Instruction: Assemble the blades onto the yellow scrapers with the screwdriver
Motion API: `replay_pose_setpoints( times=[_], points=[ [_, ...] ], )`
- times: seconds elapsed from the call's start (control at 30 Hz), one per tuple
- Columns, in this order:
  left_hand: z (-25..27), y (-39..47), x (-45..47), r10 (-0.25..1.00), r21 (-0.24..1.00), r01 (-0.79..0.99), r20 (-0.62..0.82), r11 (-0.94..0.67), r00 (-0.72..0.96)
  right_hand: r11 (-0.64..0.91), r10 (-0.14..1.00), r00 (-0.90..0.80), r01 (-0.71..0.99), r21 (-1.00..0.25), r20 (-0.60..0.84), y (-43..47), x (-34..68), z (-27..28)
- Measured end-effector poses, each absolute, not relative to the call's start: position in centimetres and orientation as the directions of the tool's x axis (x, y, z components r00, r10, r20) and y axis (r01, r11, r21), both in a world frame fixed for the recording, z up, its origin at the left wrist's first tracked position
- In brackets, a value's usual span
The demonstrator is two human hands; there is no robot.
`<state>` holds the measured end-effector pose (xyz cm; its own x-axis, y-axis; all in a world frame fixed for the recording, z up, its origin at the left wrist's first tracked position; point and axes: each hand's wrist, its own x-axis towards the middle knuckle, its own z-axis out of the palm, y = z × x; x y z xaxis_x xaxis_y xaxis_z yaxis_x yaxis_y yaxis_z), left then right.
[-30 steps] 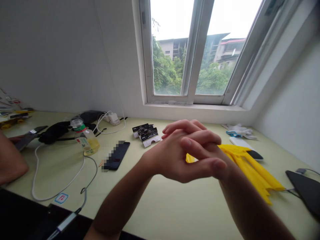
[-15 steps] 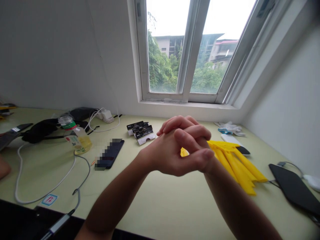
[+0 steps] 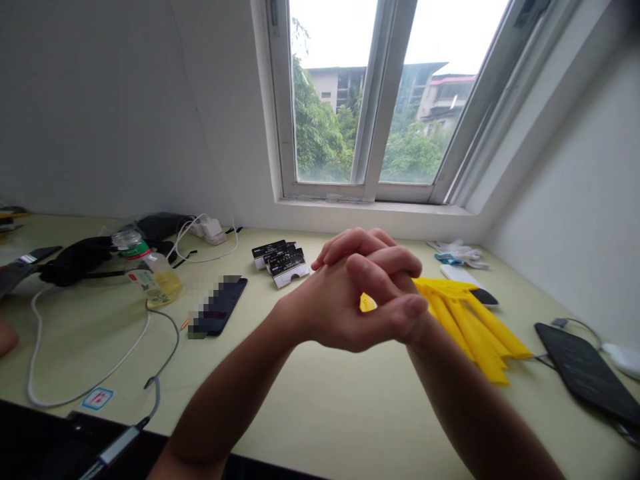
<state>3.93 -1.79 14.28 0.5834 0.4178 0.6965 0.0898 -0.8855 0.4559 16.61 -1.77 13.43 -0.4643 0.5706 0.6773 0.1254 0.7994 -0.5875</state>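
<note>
Out in front of me, above the table, my two hands are clasped with the fingers interlaced. The back of my left hand (image 3: 330, 310) faces me, its thumb stretched across toward the right wrist. Fingers of my right hand (image 3: 356, 241) wrap over the top of the left one; most of the right palm is hidden. No object shows between them. Just behind the right wrist lies a bunch of yellow strips (image 3: 470, 323). Small black-and-white card boxes (image 3: 287, 263) lie beyond the left hand.
On the left are a drink bottle (image 3: 155, 277), a dark phone (image 3: 225, 307), a white charger (image 3: 209, 230) and looping cables. A black flat device (image 3: 583, 367) and white gloves (image 3: 460, 253) lie on the right. Another person's arm (image 3: 6, 337) shows at the left edge.
My hands stay clasped in nearly the same pose. The whole view has shifted very slightly; nothing on the table has visibly been moved.
</note>
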Motion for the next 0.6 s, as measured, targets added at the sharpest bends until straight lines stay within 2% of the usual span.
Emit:
replay_pose_setpoints(
  times=[0.2,0.27,0.33,0.4,0.47,0.53,0.57,0.6],
  points=[
    [14.1,-2.1,4.1,0.42,0.448,0.112,0.68,-0.887,0.601,0.749,0.607,-0.47,0.068,-0.659,0.641,-1.6,16.5,13.0],
    [14.5,-2.3,3.8,0.468,0.457,0.178,0.664,-0.871,0.584,0.695,0.638,-0.469,0.007,-0.719,0.611,-1.2,16.4,12.9],
    [15.1,-1.7,2.5,0.549,0.458,0.304,0.671,-0.835,0.498,0.687,0.659,-0.463,0.051,-0.725,0.592,-0.6,16.4,12.8],
    [15.7,-0.3,-0.3,0.613,0.453,0.466,0.738,-0.76,0.282,0.749,0.649,-0.445,0.233,-0.621,0.617,0.1,16.6,12.8],
    [15.7,1.7,-4.7,0.59,0.503,0.653,0.8,-0.567,-0.105,0.763,0.646,-0.448,0.401,-0.507,0.618,0.7,17.2,13.0],
    [14.9,3.5,-10.1,0.369,0.575,0.769,0.803,-0.278,-0.468,0.753,0.658,-0.489,0.43,-0.498,0.572,0.9,17.9,13.3],
    [14.3,4.2,-12.9,0.239,0.617,0.774,0.78,-0.142,-0.578,0.749,0.661,-0.512,0.41,-0.52,0.548,0.9,18.2,13.4],
    [13.6,4.6,-15.6,0.16,0.651,0.758,0.752,-0.032,-0.639,0.748,0.658,-0.532,0.388,-0.538,0.532,0.8,18.4,13.6]
  ],
)
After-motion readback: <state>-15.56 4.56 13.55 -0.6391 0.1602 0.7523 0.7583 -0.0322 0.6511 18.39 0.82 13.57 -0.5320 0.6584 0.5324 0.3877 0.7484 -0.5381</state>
